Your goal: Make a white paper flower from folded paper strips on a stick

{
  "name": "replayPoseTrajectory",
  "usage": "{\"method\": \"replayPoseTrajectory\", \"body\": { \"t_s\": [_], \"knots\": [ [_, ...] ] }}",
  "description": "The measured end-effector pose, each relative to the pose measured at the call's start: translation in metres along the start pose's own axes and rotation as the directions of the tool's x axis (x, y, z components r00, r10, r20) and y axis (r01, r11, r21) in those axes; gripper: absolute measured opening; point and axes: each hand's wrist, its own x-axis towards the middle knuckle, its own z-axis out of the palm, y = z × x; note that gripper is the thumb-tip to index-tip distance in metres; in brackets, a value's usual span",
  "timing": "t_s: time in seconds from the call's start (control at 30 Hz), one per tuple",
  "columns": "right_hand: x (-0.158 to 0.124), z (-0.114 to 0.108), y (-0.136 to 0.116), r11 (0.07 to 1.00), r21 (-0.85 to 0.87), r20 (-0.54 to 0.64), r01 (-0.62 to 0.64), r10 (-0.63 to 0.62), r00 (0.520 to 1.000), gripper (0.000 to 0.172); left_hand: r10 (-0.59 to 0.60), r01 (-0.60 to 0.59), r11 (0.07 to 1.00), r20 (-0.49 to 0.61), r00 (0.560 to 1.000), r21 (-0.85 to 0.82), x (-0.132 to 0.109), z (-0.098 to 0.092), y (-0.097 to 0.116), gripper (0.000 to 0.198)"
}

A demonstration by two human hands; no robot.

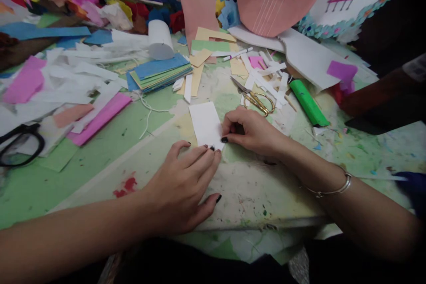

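A small white paper rectangle (206, 120) lies on the stained green tabletop (159, 135) in front of me. My left hand (191, 179) rests with its fingers stretched out, the fingertips on the paper's near edge. At the paper's lower right edge, my right hand (251, 132) has thumb and forefinger pinched together; the paper's edge seems to be between them. Gold-handled scissors (258, 100) lie just beyond my right hand. A bright green tube (309, 103) is to their right, beside loose white paper strips (269, 80).
A stack of blue and green paper pieces (161, 75) and a white roll (160, 40) stand behind. White and pink scraps (76, 84) cover the left, with black-handled scissors (23, 144) at the edge. A pink guitar-like craft (273, 6) leans at the back.
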Motion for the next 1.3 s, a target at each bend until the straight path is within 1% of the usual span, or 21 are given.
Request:
{"method": "replayPoseTrajectory", "body": {
  "t_s": [0.13, 0.2, 0.33, 0.6, 0.83, 1.0, 1.1, 1.3],
  "knots": [
    [0.000, 0.000, 0.001, 1.000, 0.008, 0.018, -0.003, 0.003, 1.000, 0.008, -0.031, 0.031, 0.999, 0.028, 0.999, -0.017, 0.004, 0.003, 0.000, 0.073],
    [0.000, 0.000, 0.002, 1.000, 0.008, 0.020, 0.002, -0.002, 1.000, 0.008, -0.049, 0.050, 0.999, 0.049, 0.998, -0.015, 0.006, 0.003, 0.001, 0.078],
    [0.001, 0.001, 0.002, 1.000, 0.005, 0.013, 0.017, -0.018, 1.000, 0.008, -0.075, 0.077, 0.997, 0.067, 0.995, -0.031, 0.008, 0.003, 0.002, 0.075],
    [0.002, 0.001, -0.001, 1.000, -0.020, 0.031, 0.017, -0.016, 0.999, 0.011, -0.083, 0.082, 0.991, -0.007, 0.996, -0.107, -0.002, 0.001, 0.004, 0.074],
    [0.001, 0.002, -0.002, 0.998, -0.065, 0.007, 0.019, -0.019, 1.000, 0.014, -0.077, 0.072, 0.993, -0.054, 0.996, -0.098, -0.009, 0.002, 0.005, 0.069],
    [0.000, 0.003, -0.001, 0.997, -0.074, 0.005, 0.027, -0.027, 1.000, 0.015, -0.047, 0.047, 0.997, -0.006, 0.999, -0.061, -0.018, 0.002, 0.005, 0.081],
    [-0.001, 0.004, 0.000, 0.998, -0.063, -0.001, 0.027, -0.027, 1.000, 0.015, -0.062, 0.064, 0.997, 0.029, 0.998, -0.052, -0.020, 0.002, 0.007, 0.085],
    [-0.002, 0.006, 0.002, 0.996, -0.074, -0.013, 0.050, -0.051, 0.999, 0.017, -0.122, 0.126, 0.990, 0.048, 0.991, -0.071, -0.016, 0.002, 0.014, 0.094]
  ]
}}
